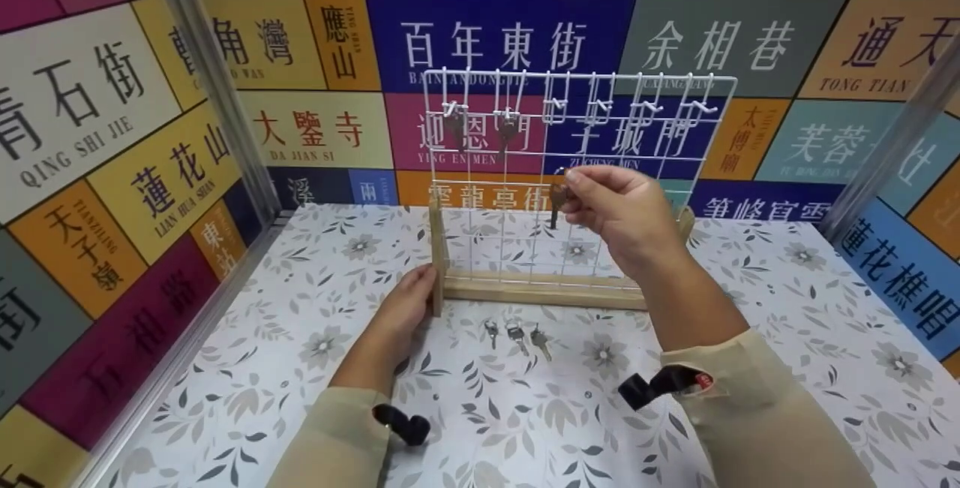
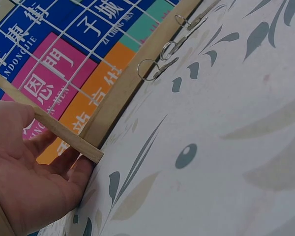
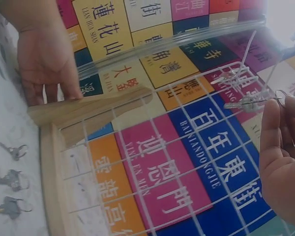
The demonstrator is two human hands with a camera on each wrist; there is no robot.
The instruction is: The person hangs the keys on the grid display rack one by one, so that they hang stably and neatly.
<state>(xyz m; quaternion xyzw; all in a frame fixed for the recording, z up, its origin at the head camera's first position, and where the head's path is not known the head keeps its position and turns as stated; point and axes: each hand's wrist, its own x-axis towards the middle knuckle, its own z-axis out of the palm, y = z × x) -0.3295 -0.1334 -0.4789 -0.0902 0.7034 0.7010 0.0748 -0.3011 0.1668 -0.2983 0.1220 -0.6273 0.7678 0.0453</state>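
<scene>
My right hand (image 1: 637,218) is raised in front of the white wire rack (image 1: 731,82), its thumb and fingers pinching a key (image 1: 555,206) by the ring. The key dangles below the fingertips, apart from the hooks; the right wrist view also catches this key (image 3: 243,104). Down at the rack's left end, my left hand (image 1: 409,300) grips the wooden side piece (image 2: 64,132), thumb on one side and fingers on the other. Two keys hang on the leftmost hooks, one key (image 1: 456,131) beside another key (image 1: 508,131).
Three ringed keys lie in a row on the flower-patterned tablecloth before the rack: a left key (image 1: 491,330), a middle key (image 1: 517,335) and a right key (image 1: 541,343). Several hooks (image 1: 600,106) to the right carry no keys. Sign-covered walls (image 1: 495,37) stand behind and beside the table.
</scene>
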